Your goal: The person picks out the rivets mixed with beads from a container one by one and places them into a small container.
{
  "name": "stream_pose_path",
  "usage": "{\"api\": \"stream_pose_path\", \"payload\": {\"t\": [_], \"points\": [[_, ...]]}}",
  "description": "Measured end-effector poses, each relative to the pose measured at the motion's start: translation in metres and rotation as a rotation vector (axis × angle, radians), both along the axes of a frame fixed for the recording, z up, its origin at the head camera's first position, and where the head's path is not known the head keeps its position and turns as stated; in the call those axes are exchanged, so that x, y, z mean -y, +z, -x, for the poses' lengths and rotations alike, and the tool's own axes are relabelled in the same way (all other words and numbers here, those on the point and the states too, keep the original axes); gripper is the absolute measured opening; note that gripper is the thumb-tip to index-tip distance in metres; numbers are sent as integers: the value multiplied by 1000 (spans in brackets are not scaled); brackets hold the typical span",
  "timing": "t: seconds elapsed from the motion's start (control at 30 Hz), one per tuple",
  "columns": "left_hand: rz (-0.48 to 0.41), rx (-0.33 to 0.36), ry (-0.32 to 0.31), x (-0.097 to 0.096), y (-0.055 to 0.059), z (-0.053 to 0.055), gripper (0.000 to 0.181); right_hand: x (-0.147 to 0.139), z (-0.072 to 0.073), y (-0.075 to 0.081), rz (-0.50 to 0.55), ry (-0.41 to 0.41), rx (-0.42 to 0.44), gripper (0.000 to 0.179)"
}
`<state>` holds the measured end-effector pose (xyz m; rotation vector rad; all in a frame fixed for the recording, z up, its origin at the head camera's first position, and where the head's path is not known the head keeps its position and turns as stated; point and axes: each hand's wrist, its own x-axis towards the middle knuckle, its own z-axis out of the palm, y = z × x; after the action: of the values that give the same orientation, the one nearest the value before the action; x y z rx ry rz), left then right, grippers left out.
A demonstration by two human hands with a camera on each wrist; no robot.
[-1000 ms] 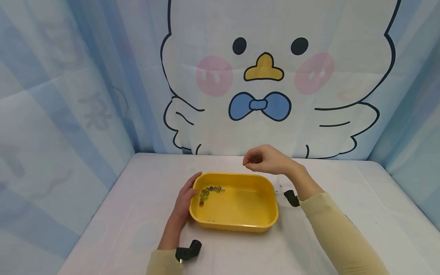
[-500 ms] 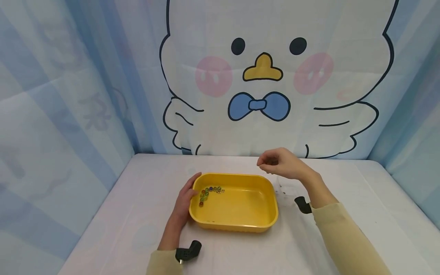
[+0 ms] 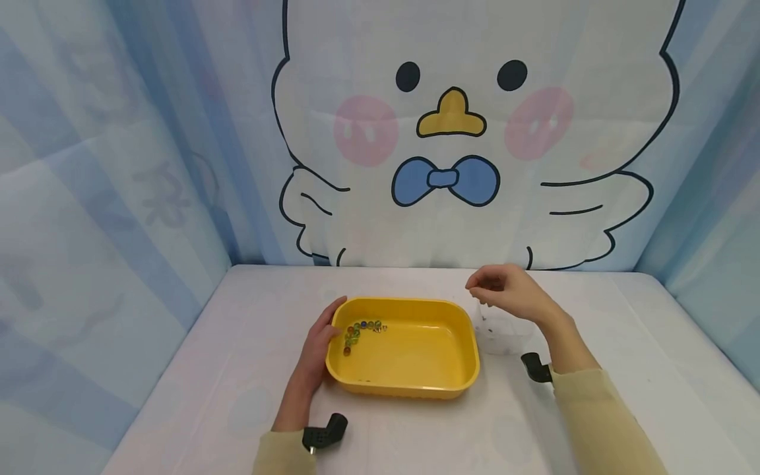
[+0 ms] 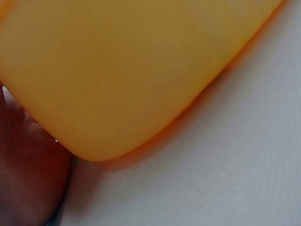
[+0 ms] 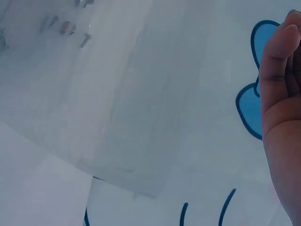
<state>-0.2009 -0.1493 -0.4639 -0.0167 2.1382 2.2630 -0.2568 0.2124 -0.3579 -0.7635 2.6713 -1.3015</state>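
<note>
On the white table (image 3: 415, 435), with the yellow tub (image 3: 421, 359) as clock face, glass marbles (image 3: 355, 334) line its inside from nine to eleven o'clock, small shiny bits (image 3: 380, 329) beside them. A clear box (image 3: 507, 340) sits just outside at three, partly hidden by the right hand (image 3: 510, 290), which hangs above, fingers curled toward the thumb; whether they pinch anything, I can't tell. The left hand (image 3: 319, 340) grips the tub's rim at nine to ten, thumb over it.
</note>
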Motion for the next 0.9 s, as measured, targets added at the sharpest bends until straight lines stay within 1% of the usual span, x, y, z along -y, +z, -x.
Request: {"api": "stream_pose_path", "payload": {"t": [0.07,0.3,0.47,0.63,0.77,0.9], "points": [[5,-4,-5,0,1,0,67,-3,-1,-4,8,-16,-9,8],[9,-2,-9,1,2,0,67,-12,-8,-17,29,-71,0,11],[31,-13,2,1,3,-1,66,-17,-14,-25,25,-142,-24,15],[55,-30,16,0,4,-1,65,-19,-17,-32,19,-211,-17,17],[71,-40,29,0,4,-2,64,-20,-17,-35,1,-233,-15,17],[84,-47,41,1,4,-2,63,-21,-16,-36,7,-227,-8,15]]}}
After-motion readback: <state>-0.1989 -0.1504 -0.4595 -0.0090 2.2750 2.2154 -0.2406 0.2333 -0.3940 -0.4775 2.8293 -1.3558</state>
